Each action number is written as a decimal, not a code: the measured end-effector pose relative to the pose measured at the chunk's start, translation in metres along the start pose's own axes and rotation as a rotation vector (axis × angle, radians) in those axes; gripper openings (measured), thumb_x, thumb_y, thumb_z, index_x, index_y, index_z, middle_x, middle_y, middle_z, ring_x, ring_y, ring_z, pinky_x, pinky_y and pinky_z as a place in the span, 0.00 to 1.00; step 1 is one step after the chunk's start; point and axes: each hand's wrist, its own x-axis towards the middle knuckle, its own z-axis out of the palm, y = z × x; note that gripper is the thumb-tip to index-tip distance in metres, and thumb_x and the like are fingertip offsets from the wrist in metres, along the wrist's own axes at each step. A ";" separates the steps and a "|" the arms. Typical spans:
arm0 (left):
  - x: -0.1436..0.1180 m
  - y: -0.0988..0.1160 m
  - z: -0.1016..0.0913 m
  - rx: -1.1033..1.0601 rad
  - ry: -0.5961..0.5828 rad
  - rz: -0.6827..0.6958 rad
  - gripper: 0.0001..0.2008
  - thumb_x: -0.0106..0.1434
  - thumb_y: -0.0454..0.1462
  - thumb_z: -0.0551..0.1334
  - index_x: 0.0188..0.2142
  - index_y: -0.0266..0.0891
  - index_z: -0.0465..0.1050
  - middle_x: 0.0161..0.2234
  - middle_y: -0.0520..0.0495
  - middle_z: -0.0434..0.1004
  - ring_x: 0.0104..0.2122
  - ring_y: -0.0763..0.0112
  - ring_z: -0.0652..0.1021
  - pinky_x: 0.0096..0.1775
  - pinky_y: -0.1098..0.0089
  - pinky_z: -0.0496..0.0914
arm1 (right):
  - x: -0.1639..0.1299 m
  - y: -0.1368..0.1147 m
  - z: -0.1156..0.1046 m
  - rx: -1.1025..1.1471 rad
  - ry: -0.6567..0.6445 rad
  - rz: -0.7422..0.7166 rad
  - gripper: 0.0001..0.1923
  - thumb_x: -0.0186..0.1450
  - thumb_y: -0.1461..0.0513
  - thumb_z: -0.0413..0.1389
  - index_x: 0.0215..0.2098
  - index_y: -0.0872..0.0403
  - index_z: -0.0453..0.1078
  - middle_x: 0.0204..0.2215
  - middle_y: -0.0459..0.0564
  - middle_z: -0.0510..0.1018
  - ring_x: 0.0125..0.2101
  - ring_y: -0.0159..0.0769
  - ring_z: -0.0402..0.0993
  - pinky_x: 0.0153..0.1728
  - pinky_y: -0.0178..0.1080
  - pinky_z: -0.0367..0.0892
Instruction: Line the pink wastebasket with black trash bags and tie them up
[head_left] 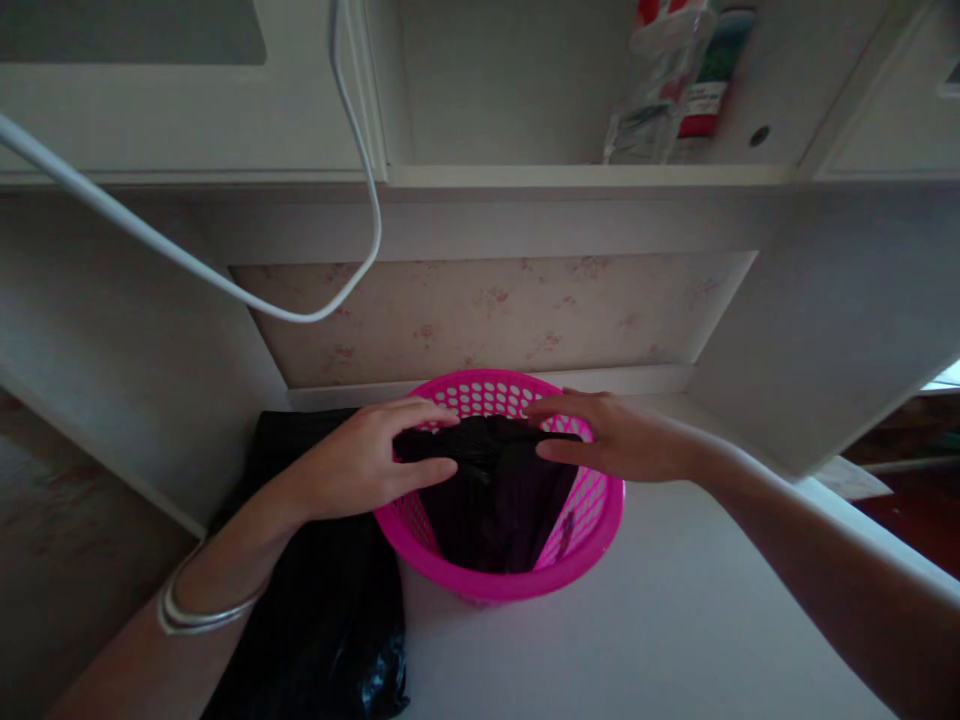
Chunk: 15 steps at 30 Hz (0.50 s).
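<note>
A bright pink basket with a perforated wall stands on a white surface, in the lower middle of the frame. Inside it lies a dark bundle, almost black with a purplish tint towards the right; whether it is cloth or thin plastic is hard to tell. The bundle fills much of the basket and rises towards the far rim.

The left hand reaches in over the basket's left side, its grip fairly wide, thumb below and fingers above with a gap between them. The right hand comes over the right side in much the same pose, thumb and fingers apart, pointing left. Both sets of fingertips are at the bundle's upper edge; I cannot tell whether they press on it. A silvery bangle circles the left forearm, at the lower left.

Beneath that arm, a shiny black bag spreads from the basket's left side to the bottom edge of the frame. Behind the basket is a floral panel. A white cable loops across the upper left, and a clear container stands beside a bottle on the shelf at upper right.
</note>
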 end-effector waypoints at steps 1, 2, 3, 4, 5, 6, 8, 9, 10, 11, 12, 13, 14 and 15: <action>0.004 0.007 0.006 0.052 0.003 0.011 0.22 0.68 0.45 0.70 0.57 0.40 0.79 0.56 0.43 0.84 0.56 0.55 0.82 0.60 0.57 0.71 | 0.006 -0.007 0.003 -0.009 -0.022 -0.015 0.22 0.73 0.51 0.56 0.60 0.53 0.75 0.55 0.58 0.83 0.52 0.49 0.81 0.55 0.48 0.71; 0.009 0.012 0.012 0.104 -0.002 0.026 0.19 0.68 0.42 0.70 0.56 0.39 0.80 0.55 0.42 0.85 0.55 0.54 0.82 0.60 0.55 0.72 | 0.012 -0.012 0.005 -0.029 -0.047 -0.029 0.20 0.73 0.54 0.57 0.59 0.53 0.77 0.53 0.58 0.84 0.50 0.48 0.81 0.51 0.45 0.72; 0.012 0.015 0.017 0.144 -0.013 0.041 0.14 0.69 0.39 0.68 0.53 0.39 0.82 0.52 0.43 0.87 0.52 0.54 0.83 0.58 0.55 0.72 | 0.015 -0.014 0.007 -0.053 -0.066 -0.041 0.18 0.72 0.56 0.58 0.57 0.53 0.78 0.50 0.57 0.85 0.48 0.47 0.82 0.49 0.43 0.72; 0.014 0.014 0.019 0.164 -0.021 0.053 0.10 0.70 0.35 0.66 0.49 0.40 0.84 0.48 0.45 0.88 0.49 0.55 0.84 0.56 0.56 0.73 | 0.017 -0.015 0.007 -0.068 -0.068 -0.046 0.16 0.72 0.58 0.58 0.54 0.53 0.80 0.48 0.56 0.86 0.47 0.46 0.82 0.49 0.43 0.71; 0.014 0.011 0.019 0.163 -0.021 0.060 0.10 0.71 0.33 0.64 0.45 0.41 0.85 0.45 0.46 0.89 0.46 0.58 0.85 0.53 0.58 0.74 | 0.017 -0.012 0.007 -0.063 -0.052 -0.045 0.14 0.71 0.60 0.59 0.51 0.52 0.81 0.46 0.55 0.87 0.45 0.45 0.82 0.48 0.42 0.71; 0.012 0.007 0.016 0.146 -0.010 0.059 0.11 0.72 0.32 0.62 0.43 0.41 0.85 0.42 0.48 0.89 0.43 0.60 0.85 0.50 0.61 0.74 | 0.015 -0.008 0.005 -0.040 -0.025 -0.037 0.12 0.70 0.60 0.59 0.49 0.52 0.82 0.44 0.53 0.87 0.44 0.43 0.82 0.47 0.41 0.71; 0.005 -0.007 0.004 0.110 0.063 0.032 0.11 0.72 0.34 0.61 0.41 0.42 0.85 0.41 0.48 0.88 0.41 0.62 0.85 0.47 0.63 0.74 | 0.003 0.007 0.000 0.030 0.046 0.003 0.10 0.69 0.59 0.60 0.45 0.51 0.83 0.42 0.51 0.87 0.41 0.41 0.82 0.45 0.41 0.71; 0.001 -0.015 -0.003 0.103 0.118 0.005 0.10 0.72 0.37 0.62 0.42 0.42 0.84 0.41 0.48 0.88 0.41 0.61 0.84 0.47 0.62 0.74 | -0.004 0.016 -0.003 0.063 0.085 0.034 0.10 0.69 0.57 0.61 0.43 0.50 0.83 0.41 0.50 0.87 0.39 0.41 0.82 0.44 0.41 0.72; -0.004 -0.023 -0.011 0.098 0.170 -0.032 0.10 0.72 0.39 0.62 0.42 0.43 0.84 0.41 0.47 0.87 0.41 0.61 0.84 0.47 0.62 0.74 | -0.012 0.025 -0.006 0.094 0.122 0.067 0.10 0.68 0.56 0.62 0.42 0.50 0.82 0.40 0.50 0.87 0.39 0.41 0.82 0.43 0.41 0.72; -0.008 -0.029 -0.018 0.087 0.216 -0.078 0.10 0.72 0.41 0.62 0.42 0.43 0.83 0.41 0.47 0.87 0.41 0.60 0.84 0.47 0.61 0.75 | -0.020 0.034 -0.009 0.122 0.156 0.097 0.11 0.67 0.54 0.63 0.42 0.50 0.82 0.39 0.50 0.86 0.39 0.41 0.82 0.43 0.42 0.73; -0.012 -0.034 -0.023 0.070 0.261 -0.129 0.11 0.71 0.43 0.62 0.42 0.43 0.82 0.41 0.47 0.86 0.41 0.59 0.83 0.46 0.60 0.75 | -0.026 0.042 -0.011 0.161 0.194 0.118 0.13 0.66 0.52 0.64 0.42 0.50 0.82 0.39 0.50 0.86 0.39 0.42 0.82 0.44 0.43 0.74; -0.015 -0.037 -0.027 0.053 0.312 -0.179 0.11 0.71 0.45 0.62 0.43 0.44 0.81 0.41 0.46 0.85 0.41 0.58 0.83 0.46 0.60 0.75 | -0.032 0.048 -0.012 0.220 0.235 0.128 0.15 0.65 0.50 0.65 0.43 0.50 0.81 0.39 0.50 0.86 0.40 0.43 0.82 0.45 0.44 0.75; -0.017 -0.037 -0.029 0.041 0.372 -0.225 0.12 0.71 0.46 0.61 0.43 0.44 0.80 0.41 0.46 0.84 0.42 0.58 0.83 0.46 0.59 0.76 | -0.035 0.052 -0.013 0.295 0.276 0.124 0.17 0.65 0.49 0.66 0.46 0.50 0.81 0.41 0.51 0.86 0.43 0.44 0.83 0.47 0.45 0.76; -0.019 -0.034 -0.029 0.030 0.445 -0.260 0.12 0.71 0.47 0.61 0.45 0.44 0.79 0.43 0.46 0.83 0.43 0.57 0.83 0.47 0.58 0.76 | -0.036 0.054 -0.012 0.383 0.318 0.108 0.19 0.64 0.48 0.67 0.48 0.49 0.80 0.44 0.51 0.86 0.45 0.45 0.83 0.50 0.46 0.76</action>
